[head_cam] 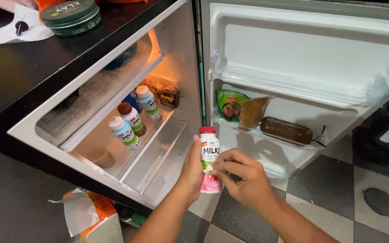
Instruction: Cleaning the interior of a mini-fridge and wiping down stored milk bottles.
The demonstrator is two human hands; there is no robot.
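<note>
A small pink and white milk bottle (210, 153) with a red cap is held upright in front of the open mini fridge. My left hand (192, 170) wraps around its left side. My right hand (244, 176) pinches its lower label from the right. Three similar bottles stand on the fridge shelf (158, 130): one with a brown cap (131, 119) and two with white caps (124, 132) (148, 101).
The fridge door (302, 54) is swung open at right; its rack holds a green sauce pouch (228, 104), a tan packet (253, 111) and a brown packet (286, 129). Round green tins (70, 15) sit on the black fridge top. An orange carton (93, 218) stands on the checkered floor.
</note>
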